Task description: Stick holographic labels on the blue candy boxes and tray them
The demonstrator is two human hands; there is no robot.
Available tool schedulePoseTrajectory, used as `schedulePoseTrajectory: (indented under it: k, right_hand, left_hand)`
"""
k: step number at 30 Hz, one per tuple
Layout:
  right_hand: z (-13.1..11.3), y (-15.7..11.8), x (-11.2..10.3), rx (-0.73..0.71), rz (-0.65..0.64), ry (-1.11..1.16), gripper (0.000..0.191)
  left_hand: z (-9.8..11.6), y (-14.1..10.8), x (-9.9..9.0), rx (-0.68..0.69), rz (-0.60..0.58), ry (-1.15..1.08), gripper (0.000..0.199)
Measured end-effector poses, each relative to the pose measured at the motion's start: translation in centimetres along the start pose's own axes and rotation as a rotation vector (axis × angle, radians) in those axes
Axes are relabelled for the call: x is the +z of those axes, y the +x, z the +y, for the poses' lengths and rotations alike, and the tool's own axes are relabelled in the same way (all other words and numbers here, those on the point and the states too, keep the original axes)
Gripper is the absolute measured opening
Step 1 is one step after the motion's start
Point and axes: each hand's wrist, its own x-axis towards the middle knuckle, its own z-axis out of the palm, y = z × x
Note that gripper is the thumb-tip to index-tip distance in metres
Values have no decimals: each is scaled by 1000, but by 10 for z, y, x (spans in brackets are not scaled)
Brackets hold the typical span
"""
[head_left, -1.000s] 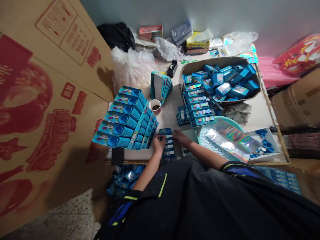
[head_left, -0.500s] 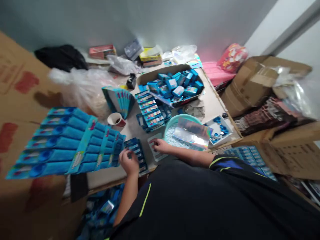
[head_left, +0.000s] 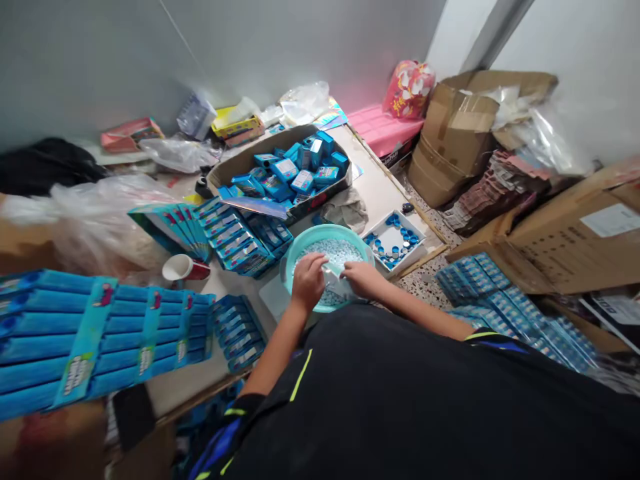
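Over a turquoise basin of small pale pieces, both hands meet at a clear plastic film. My left hand pinches its left side, and my right hand pinches the right side. Just right of the basin is a white tray with small blue round caps. Left of it, small blue boxes lie in a row on the table. A translucent tray is partly hidden behind my left forearm.
An open carton full of blue boxes stands behind the basin. Long blue packs rise at the left beside a paper cup. Cardboard boxes and wrapped blue stacks are at the right.
My left hand has moved right from the small blue boxes to the basin. My right hand has left the translucent tray, and both now hold the film. The view has shifted right.
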Motion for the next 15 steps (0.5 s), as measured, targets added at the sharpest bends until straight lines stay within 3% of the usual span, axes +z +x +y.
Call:
schedulePoseTrajectory:
  k: [3,5,8,11,15]
  right_hand:
    - [-4,-4,27,-124,-64,117,17]
    - [2,-2,39,-125,-77,189,9]
    - [15,1,52,-104,-28,261,13]
    - [22,-1,62,-99,61,294,17]
    - [25,-7,69,-126,122,305,19]
  left_hand:
    - [-10,27,30,5,-330,70,30]
    - [-24,28,47,5,-461,98,23]
    - [-45,15,56,25,-525,118,19]
    - [-60,5,50,49,-544,124,26]
    - [-62,7,47,102,-566,93,54]
